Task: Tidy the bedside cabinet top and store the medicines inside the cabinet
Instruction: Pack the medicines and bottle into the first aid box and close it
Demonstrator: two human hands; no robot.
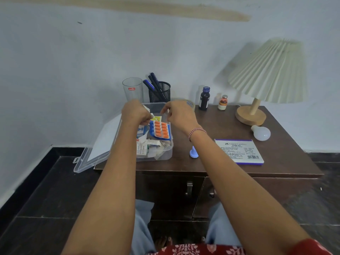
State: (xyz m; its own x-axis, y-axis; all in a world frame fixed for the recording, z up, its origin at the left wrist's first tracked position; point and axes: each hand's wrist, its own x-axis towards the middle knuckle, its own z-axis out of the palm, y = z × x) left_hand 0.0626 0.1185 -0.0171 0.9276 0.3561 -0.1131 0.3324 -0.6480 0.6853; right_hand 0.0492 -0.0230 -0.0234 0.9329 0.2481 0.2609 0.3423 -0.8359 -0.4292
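Observation:
A clear plastic box (pixel 166 153) stands on the left of the dark wooden cabinet top (pixel 217 124), its lid (pixel 99 144) hanging open off the left edge. Inside lie medicine cartons (pixel 143 146) and an orange pill strip (pixel 161 130). My left hand (pixel 135 112) is over the box, pinching a small yellow-and-white packet (pixel 156 118). My right hand (pixel 179 115) hovers beside it over the box's right rim, fingers curled; whether it holds anything is unclear. A dark medicine bottle (pixel 204 98) and a small orange-labelled vial (pixel 223 102) stand at the back.
A drinking glass (pixel 132 89) and a mesh pen holder (pixel 159 92) stand behind the box. A pleated lamp (pixel 257 85), a loose bulb (pixel 261 133), a stamp pad box (pixel 239 151) and a small blue object (pixel 193 152) occupy the right. Two cabinet doors with handles (pixel 189 188) are below.

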